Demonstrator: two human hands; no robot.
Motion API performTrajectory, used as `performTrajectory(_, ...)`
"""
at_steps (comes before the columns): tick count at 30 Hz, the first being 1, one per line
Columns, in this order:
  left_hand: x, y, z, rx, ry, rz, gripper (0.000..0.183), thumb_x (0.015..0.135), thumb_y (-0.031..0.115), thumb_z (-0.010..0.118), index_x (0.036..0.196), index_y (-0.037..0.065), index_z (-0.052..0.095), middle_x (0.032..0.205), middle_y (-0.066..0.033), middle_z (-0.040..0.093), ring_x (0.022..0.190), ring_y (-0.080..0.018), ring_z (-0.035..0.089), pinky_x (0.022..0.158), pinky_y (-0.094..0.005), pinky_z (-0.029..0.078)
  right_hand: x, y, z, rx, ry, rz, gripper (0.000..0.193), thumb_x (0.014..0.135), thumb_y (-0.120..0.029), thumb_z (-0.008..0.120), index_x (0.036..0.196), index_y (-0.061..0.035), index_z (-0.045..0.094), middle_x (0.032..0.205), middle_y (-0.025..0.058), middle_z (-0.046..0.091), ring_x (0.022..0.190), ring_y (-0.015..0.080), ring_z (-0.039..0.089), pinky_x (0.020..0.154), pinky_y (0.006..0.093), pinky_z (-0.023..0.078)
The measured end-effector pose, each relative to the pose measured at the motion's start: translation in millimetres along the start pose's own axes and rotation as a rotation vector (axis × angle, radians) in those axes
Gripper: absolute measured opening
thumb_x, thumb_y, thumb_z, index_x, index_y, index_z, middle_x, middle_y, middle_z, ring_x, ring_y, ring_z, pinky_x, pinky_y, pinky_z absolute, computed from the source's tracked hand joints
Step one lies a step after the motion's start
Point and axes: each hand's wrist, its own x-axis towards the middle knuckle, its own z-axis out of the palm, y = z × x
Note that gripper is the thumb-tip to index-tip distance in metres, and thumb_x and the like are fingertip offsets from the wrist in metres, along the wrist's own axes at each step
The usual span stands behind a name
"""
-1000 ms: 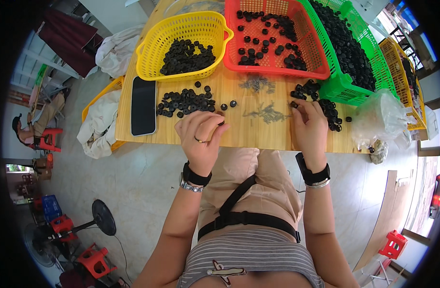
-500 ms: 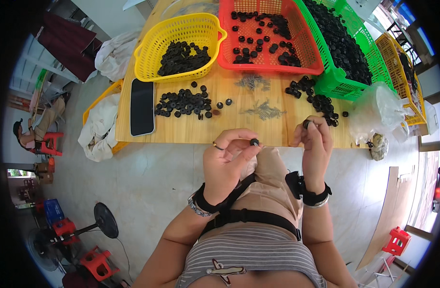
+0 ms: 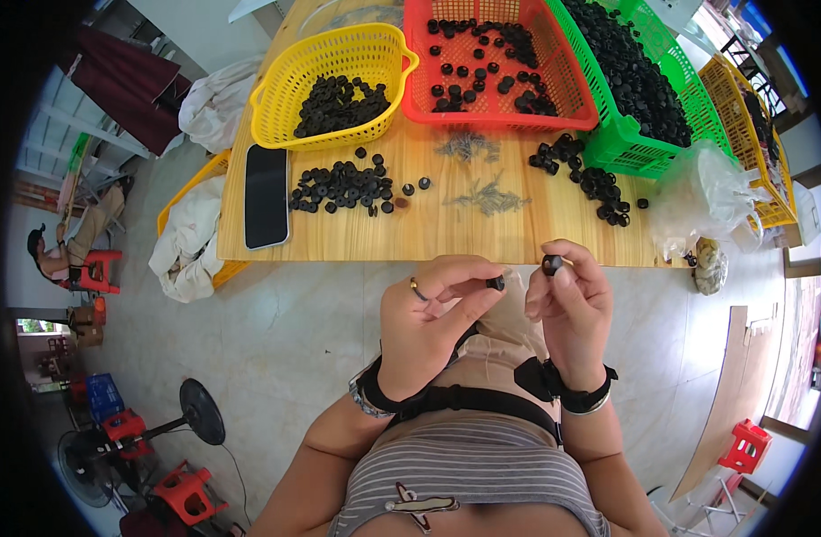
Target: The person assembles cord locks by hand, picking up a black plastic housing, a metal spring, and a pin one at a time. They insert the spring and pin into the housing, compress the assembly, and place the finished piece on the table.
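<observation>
Just off the table's near edge, my left hand (image 3: 433,313) pinches a small black round part (image 3: 496,283) between thumb and forefinger. Close by on its right, my right hand (image 3: 576,304) grips another small black cap-like part (image 3: 552,264) at its fingertips. The two parts are apart, a short gap between them. Beyond my hands, thin metal pins (image 3: 487,198) lie loose on the wooden table (image 3: 357,242), with a second small heap of pins (image 3: 467,146) behind. Black washer-like discs (image 3: 339,185) are spread at the left, and black round caps (image 3: 598,186) at the right.
A yellow basket (image 3: 272,103), a red basket (image 3: 509,121) and a green crate (image 3: 639,154) hold black parts along the back. A phone (image 3: 266,197) lies at the table's left. A clear plastic bag (image 3: 706,192) sits at the right corner. A fan (image 3: 202,412) stands lower left.
My right hand has come down and left from the table edge with its black part, nearer my left hand. My left hand has shifted slightly right and down, still pinching its part.
</observation>
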Motion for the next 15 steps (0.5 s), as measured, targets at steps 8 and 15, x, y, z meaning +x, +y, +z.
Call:
performTrajectory(8, -6, 9, 0, 0.333, -0.016, 0.259, 0.026, 0.072, -0.005, 0.065, 0.096, 0.001, 0.061, 0.093, -0.0097, 0.060, 0.082, -0.0153, 0.059, 0.070, -0.0251, 0.048, -11, -10, 14, 0.169, -0.154, 0.158, 0.028, 0.090, -0.026, 0.047, 0.105, -0.0027, 0.041, 0.066, 0.0112, 0.055, 0.055, 0.0159, 0.054, 0.049, 0.0235, 0.043)
performTrajectory(15, -8, 26, 10, 0.524, -0.049, 0.375, 0.027, 0.066, -0.008, 0.069, 0.089, 0.000, 0.060, 0.090, -0.0120, 0.060, 0.080, -0.0182, 0.060, 0.070, -0.0254, 0.049, -15, 0, 15, 0.317, -0.220, 0.227, 0.029, 0.090, -0.028, 0.048, 0.106, -0.0044, 0.043, 0.071, 0.0009, 0.048, 0.055, 0.0065, 0.035, 0.049, 0.0209, 0.028)
